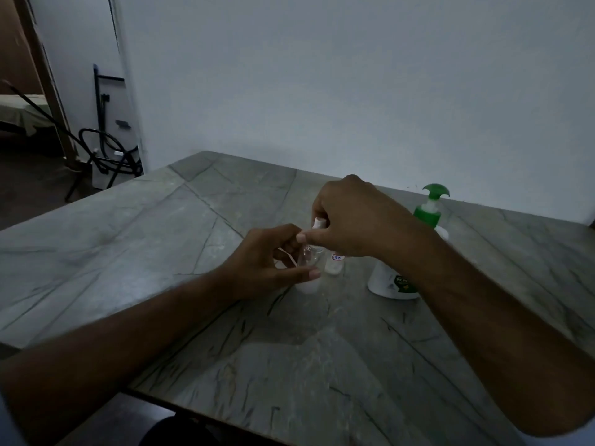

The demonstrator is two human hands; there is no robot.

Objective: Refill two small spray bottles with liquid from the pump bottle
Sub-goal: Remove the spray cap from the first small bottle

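A small clear spray bottle point(309, 262) stands on the grey stone table point(199, 226). My left hand point(270, 262) curls around its body. From above, my right hand point(351, 217) pinches its white spray top point(319, 223). Right behind it stands a second small bottle point(335, 264) with a white label, partly hidden by my right hand. The white pump bottle point(391, 284) with a green pump head point(433, 201) is upright to the right, partly hidden behind my right forearm.
A white wall runs along the table's far edge. Off the table's left side, a black metal stand point(106, 156) and a doorway are on the floor. The table's near edge lies close to my body.
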